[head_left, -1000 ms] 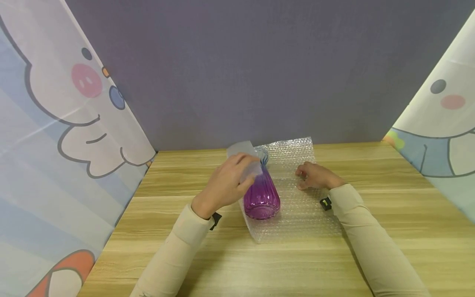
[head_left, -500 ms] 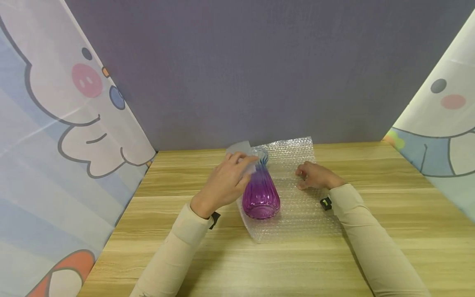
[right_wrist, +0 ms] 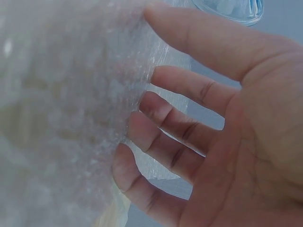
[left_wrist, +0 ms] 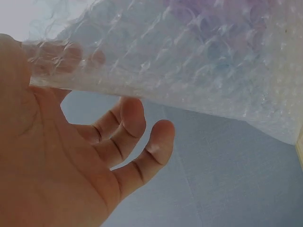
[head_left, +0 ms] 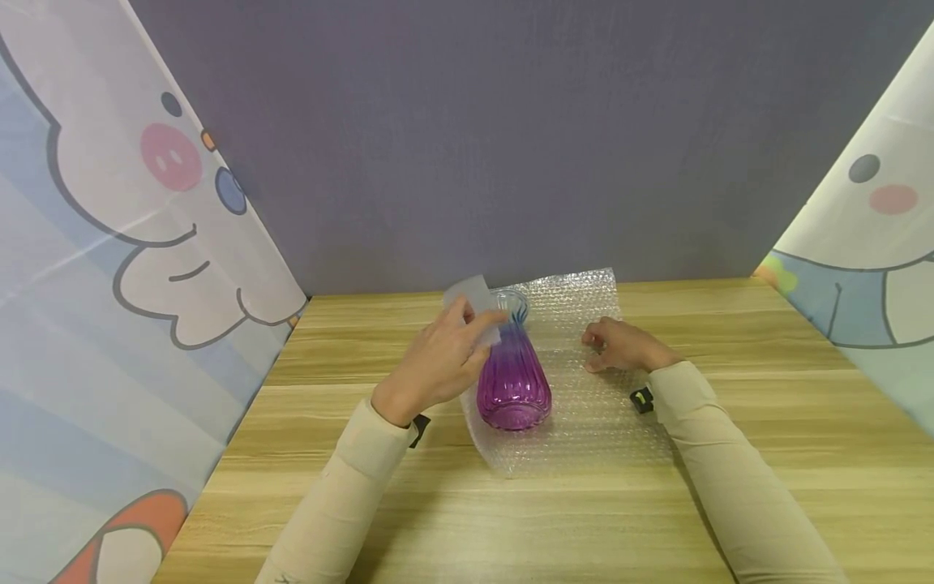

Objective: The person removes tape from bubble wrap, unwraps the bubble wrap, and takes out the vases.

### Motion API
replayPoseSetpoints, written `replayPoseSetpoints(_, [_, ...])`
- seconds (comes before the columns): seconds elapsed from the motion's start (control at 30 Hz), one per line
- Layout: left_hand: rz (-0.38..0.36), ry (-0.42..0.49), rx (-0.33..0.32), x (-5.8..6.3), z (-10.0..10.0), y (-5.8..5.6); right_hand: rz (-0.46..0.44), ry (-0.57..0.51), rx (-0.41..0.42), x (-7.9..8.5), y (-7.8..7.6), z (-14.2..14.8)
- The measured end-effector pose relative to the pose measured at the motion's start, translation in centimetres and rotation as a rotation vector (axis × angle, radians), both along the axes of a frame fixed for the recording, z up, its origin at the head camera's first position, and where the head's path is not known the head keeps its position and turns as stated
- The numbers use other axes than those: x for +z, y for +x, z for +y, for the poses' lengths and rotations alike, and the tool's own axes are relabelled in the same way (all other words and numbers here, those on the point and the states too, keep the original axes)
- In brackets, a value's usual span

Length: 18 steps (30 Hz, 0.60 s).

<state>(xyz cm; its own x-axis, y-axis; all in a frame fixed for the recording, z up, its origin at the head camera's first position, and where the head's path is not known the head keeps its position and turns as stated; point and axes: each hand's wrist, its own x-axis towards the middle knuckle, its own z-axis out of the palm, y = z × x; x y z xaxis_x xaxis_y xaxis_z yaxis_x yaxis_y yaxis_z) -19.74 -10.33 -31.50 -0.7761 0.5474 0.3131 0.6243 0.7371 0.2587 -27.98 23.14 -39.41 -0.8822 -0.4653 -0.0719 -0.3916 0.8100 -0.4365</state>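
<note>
A glass vase, purple at its base and fading to blue at the neck, lies on a sheet of bubble wrap, base toward me. My left hand pinches the sheet's left edge and holds it raised beside the vase. In the left wrist view the lifted bubble wrap passes between thumb and fingers, and the other fingers hang loosely bent. My right hand rests on the sheet right of the vase. The right wrist view has its fingertips touching the bubble wrap, with nothing gripped.
The sheet lies on a wood-grain table. A grey panel stands along the table's back edge. Cartoon-printed cloths hang at the left and right. Each sleeve cuff has a small black device beside it.
My left hand shifts slightly left, drawing the raised edge of the bubble wrap away from the vase's neck. The right hand and the vase stay almost where they were.
</note>
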Motion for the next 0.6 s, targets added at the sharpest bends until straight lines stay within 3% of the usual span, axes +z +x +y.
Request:
replayPoseSetpoints(0.23, [-0.044, 0.008, 0.003, -0.03, -0.23, -0.05, -0.010, -0.009, -0.008, -0.11, 0.02, 0.17])
replayPoseSetpoints(0.6, [-0.104, 0.014, 0.072, -0.08, -0.25, -0.24, 0.002, -0.012, 0.000, -0.28, -0.06, 0.14])
